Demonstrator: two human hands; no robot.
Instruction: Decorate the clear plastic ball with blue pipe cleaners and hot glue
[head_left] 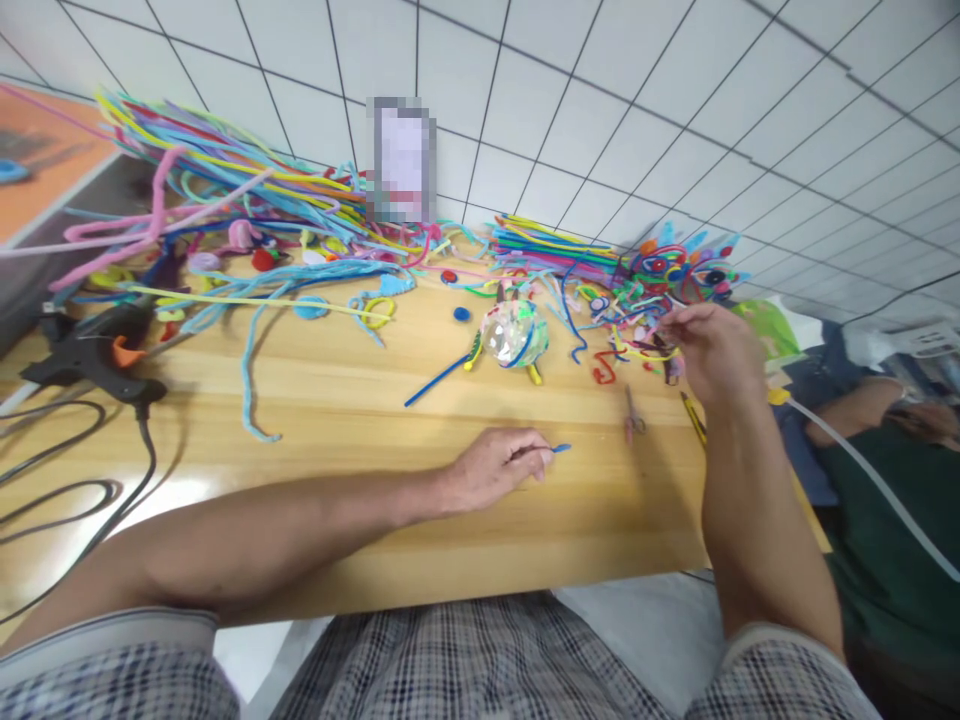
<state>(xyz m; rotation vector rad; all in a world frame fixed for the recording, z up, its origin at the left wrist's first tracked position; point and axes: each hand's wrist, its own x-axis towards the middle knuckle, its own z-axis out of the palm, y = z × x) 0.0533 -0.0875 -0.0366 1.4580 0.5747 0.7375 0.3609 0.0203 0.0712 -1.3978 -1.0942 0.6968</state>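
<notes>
the left hand (495,467) pinches a small blue piece (562,449) above the table (337,405); the right hand (718,352), fingers curled, is at the colourful scraps (622,302), far right, its hold unclear. a clear ball (514,335) sits beyond the left hand.

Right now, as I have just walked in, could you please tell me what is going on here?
At the pale wooden table, the person's left hand pinches a small blue strip, while the right hand is at the multicoloured heap of small craft pieces; whether it grips anything is unclear. The clear, rounded object with blue and green trim sits apart from both hands. The black glue gun lies at the left.
</notes>
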